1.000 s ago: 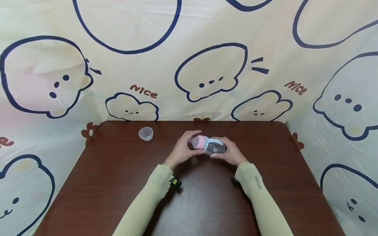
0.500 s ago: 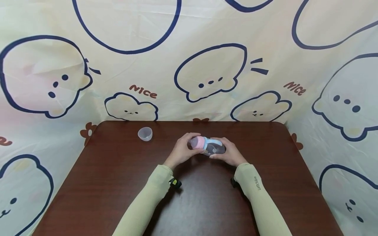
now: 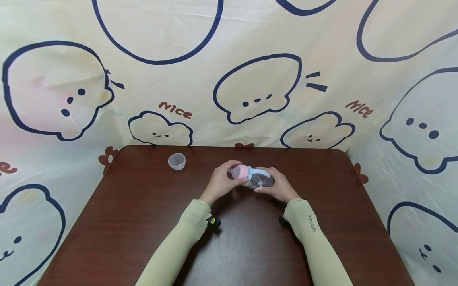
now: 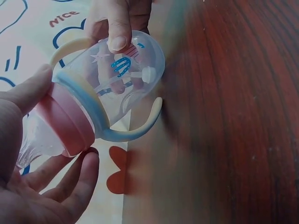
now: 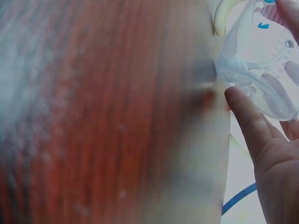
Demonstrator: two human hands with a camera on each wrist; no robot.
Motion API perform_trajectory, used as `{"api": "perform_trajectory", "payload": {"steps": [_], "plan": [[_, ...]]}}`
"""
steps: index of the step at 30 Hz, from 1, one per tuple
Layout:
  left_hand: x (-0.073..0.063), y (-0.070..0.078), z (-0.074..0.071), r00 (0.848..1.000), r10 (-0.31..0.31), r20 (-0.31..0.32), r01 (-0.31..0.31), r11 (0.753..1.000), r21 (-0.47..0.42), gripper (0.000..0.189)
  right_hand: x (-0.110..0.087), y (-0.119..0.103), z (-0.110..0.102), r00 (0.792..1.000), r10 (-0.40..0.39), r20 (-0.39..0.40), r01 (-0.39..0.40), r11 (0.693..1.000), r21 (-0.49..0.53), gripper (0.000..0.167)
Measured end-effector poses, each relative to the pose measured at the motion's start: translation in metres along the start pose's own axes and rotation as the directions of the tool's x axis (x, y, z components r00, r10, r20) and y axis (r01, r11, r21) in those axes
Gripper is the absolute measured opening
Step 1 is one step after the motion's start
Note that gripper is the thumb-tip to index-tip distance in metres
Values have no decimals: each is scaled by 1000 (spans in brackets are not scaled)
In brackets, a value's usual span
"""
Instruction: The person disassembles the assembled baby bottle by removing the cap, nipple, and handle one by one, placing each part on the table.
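Observation:
A clear baby bottle (image 3: 260,180) with a pink collar (image 4: 67,119), a soft clear nipple and a blue-and-yellow two-handled ring lies tilted between both hands over the table. My left hand (image 3: 221,181) grips the pink collar between thumb and fingers, the nipple lying toward its palm. At the other end, my right hand (image 3: 280,186) holds the clear body near its base, thumb on the near side. Inside the bottle a straw with a white weight (image 4: 148,74) shows. Fingers of the right hand (image 5: 280,158) lie along the bottle's base in the right wrist view.
A small translucent cup-shaped cap (image 3: 177,161) stands at the back left of the dark brown wooden table (image 3: 143,206). Behind and beside the table hangs a pale cloth (image 3: 200,131) printed with cartoon bears. Both forearms wear light green sleeves (image 3: 179,242).
Both hands keep their hold on the bottle in nearly the same place. The left hand's fingers have shifted very slightly around the collar.

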State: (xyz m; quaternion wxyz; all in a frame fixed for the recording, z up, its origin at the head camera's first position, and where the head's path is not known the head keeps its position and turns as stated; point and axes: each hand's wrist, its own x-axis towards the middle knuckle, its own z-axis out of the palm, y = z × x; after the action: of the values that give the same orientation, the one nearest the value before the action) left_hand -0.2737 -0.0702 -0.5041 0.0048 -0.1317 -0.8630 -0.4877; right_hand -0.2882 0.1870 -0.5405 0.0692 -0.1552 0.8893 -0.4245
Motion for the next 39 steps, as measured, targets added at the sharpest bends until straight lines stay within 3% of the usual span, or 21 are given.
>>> {"api": "perform_trajectory", "payload": {"steps": [5, 10, 13, 19, 31, 39], "plan": [[0, -2, -2, 999, -23, 36, 26, 996, -88, 72, -1, 1, 0, 1000, 2, -2, -2, 1000, -3, 79], [1, -10, -5, 995, -43, 93, 65, 966, -252, 74, -1, 1, 0, 1000, 0, 2, 0, 1000, -11, 79], [2, -14, -6, 991, -51, 124, 84, 955, -285, 71, 0, 1, 1, 1000, 1, 1, -1, 1000, -15, 80], [3, -19, -4, 990, -50, 131, 86, 955, -285, 66, 0, 3, 0, 1000, -5, -3, 5, 1000, -8, 80], [2, -15, -2, 991, -90, 97, 112, 958, -264, 60, 1, 0, -2, 1000, 16, -1, -16, 1000, -9, 78], [0, -11, -1, 985, -145, 96, 165, 952, -257, 58, 1, 2, 0, 1000, -2, -9, 2, 1000, -15, 78]]}}
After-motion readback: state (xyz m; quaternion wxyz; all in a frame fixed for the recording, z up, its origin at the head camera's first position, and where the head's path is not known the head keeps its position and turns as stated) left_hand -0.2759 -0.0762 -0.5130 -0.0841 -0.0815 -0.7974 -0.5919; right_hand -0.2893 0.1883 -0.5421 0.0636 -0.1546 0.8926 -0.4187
